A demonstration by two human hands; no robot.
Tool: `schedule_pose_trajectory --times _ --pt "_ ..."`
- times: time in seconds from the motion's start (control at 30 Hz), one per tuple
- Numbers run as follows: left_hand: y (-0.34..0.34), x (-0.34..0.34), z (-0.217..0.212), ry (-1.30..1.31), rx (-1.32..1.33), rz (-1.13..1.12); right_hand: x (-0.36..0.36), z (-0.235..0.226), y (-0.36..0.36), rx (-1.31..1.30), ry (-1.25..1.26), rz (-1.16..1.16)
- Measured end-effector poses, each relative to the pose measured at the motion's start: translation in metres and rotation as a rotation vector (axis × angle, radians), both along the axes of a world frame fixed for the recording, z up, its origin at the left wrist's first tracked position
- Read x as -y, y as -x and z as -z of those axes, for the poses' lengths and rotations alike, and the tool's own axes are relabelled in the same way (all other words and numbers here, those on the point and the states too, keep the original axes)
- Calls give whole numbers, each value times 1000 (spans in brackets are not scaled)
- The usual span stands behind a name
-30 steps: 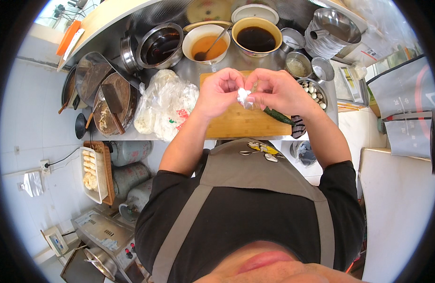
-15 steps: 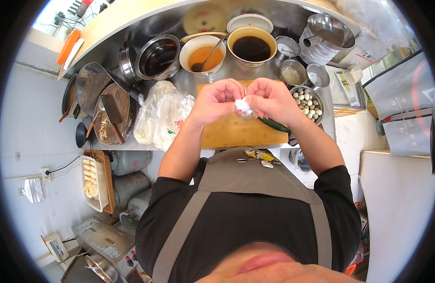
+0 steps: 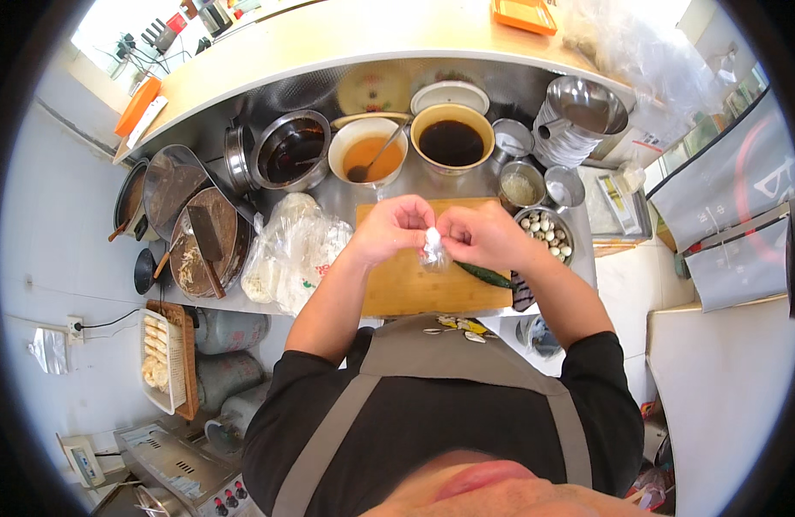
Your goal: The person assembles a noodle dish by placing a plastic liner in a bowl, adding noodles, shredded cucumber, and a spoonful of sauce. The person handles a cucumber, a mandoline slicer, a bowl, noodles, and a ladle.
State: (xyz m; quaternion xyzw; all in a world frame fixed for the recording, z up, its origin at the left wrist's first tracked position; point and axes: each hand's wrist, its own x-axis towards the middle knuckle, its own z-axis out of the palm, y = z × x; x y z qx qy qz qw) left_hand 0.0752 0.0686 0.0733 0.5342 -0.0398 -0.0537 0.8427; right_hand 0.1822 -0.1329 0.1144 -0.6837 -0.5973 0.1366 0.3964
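Leftmost, well away from the wooden cutting board (image 3: 432, 289), a round chopping block (image 3: 203, 246) carried a cleaver, and clear plastic bags (image 3: 294, 250) lay just beside the board's left edge on the steel worktop (image 3: 328, 194). Above the board, the left hand (image 3: 389, 228) and right hand (image 3: 482, 237) met fingertip to fingertip, each grip pressed together on a small white item in clear wrap (image 3: 433, 246), which hung just over the board's middle. Behind the board stood a bowl of orange sauce (image 3: 369, 155) with a spoon and a bowl of dark liquid (image 3: 452, 138). At the board's right edge sat a metal bowl of small speckled eggs (image 3: 548, 233)
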Motion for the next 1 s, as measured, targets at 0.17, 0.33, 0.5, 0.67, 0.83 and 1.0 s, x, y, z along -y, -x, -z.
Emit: schedule_pose_trajectory --times 0.17,0.33,0.5,0.67,0.83,1.0 --pt "-2 3 3 -6 248 -85 -12 13 10 -944 -88 318" --pt "-1 2 4 -35 37 -140 -8 9 7 -601 -40 187" --pt "-3 4 3 -16 182 -106 -3 2 -3 -603 9 214" --pt "0 5 11 -2 221 -179 -10 9 6 -980 -23 190" --pt "5 -1 17 -4 121 -156 -9 8 8 -535 -51 138" --pt "5 5 18 -171 250 -302 -11 7 6 -819 33 294"
